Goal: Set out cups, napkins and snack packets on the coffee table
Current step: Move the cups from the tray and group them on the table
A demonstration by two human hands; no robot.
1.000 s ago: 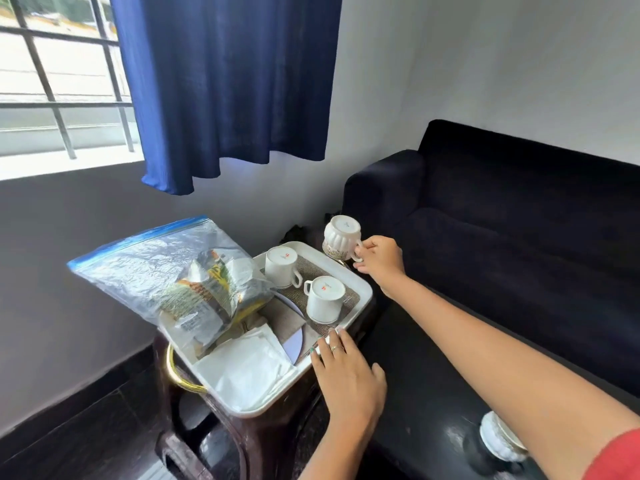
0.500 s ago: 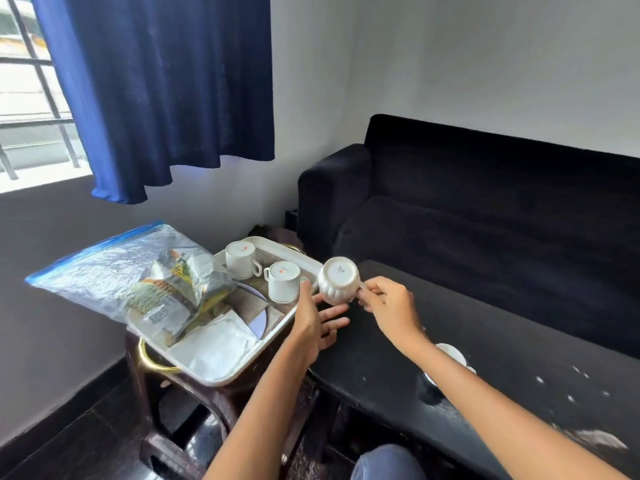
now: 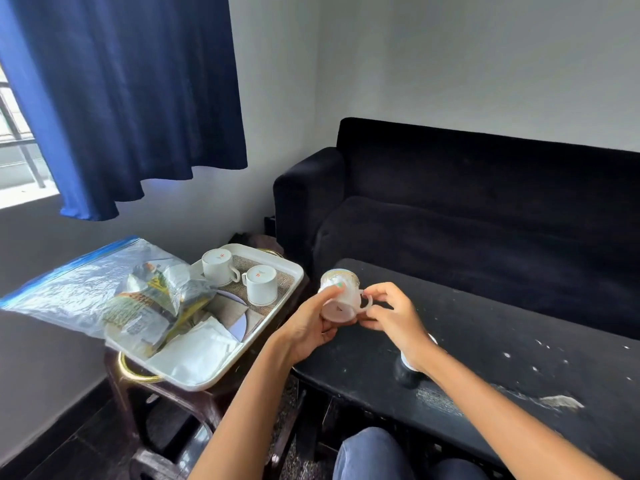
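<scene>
Both grips meet on one tilted white cup (image 3: 341, 298) held above the black worktop (image 3: 485, 341): left hand (image 3: 308, 323) wraps its body, right hand (image 3: 391, 315) pinches the handle. Left of them, a tray (image 3: 273, 252) carries two upturned cups (image 3: 239, 278), napkins (image 3: 197, 351) and bagged snack packets (image 3: 152, 299).

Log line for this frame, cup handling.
phase: cup transfer | left hand: holds ribbed cup body | right hand: pinches handle | cup: tilted, above coffee table edge | tray: two cups left
</scene>
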